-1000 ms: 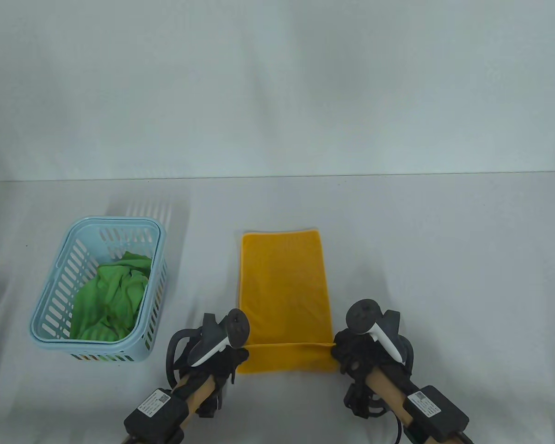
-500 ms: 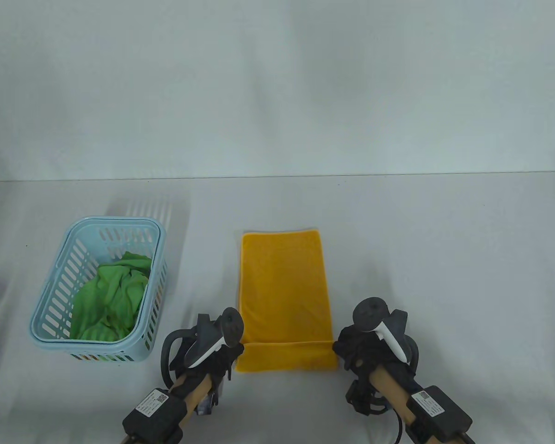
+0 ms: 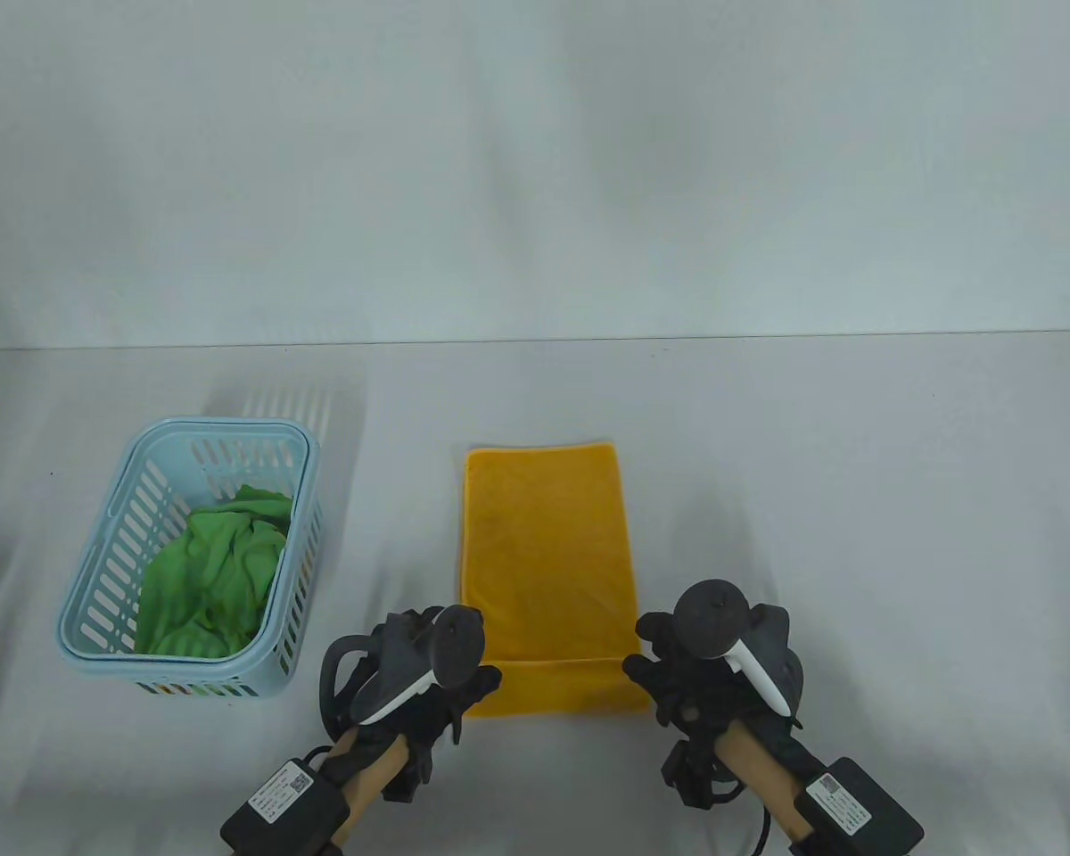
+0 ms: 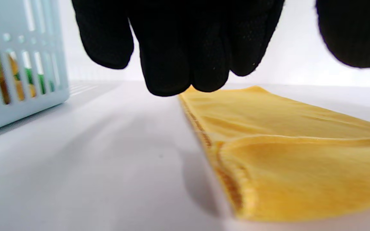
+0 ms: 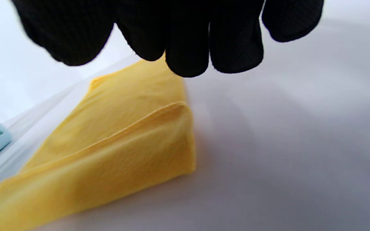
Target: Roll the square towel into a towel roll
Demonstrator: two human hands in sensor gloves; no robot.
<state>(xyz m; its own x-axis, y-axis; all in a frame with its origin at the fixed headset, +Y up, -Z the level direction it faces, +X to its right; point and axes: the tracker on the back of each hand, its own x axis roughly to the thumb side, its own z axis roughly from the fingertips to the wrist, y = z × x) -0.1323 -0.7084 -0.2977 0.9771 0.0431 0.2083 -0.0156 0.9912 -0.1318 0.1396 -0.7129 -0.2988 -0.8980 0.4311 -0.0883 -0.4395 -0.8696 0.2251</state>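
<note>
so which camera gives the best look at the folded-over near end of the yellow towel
The left wrist view: the fold fills the frame, its stitched side edge sharp. The right wrist view shows the fold's other end, softer. The table view shows the whole yellow towel but the fold only as a thin band.

the yellow towel (image 3: 548, 553) lies flat on the white table as a long strip running away from the person, its far edge straight and its side hems stitched. the near end is folded once over onto the strip, making a low, flat flap (image 4: 300, 179) with a soft rounded crease at the front; no tight roll is formed yet.
</note>
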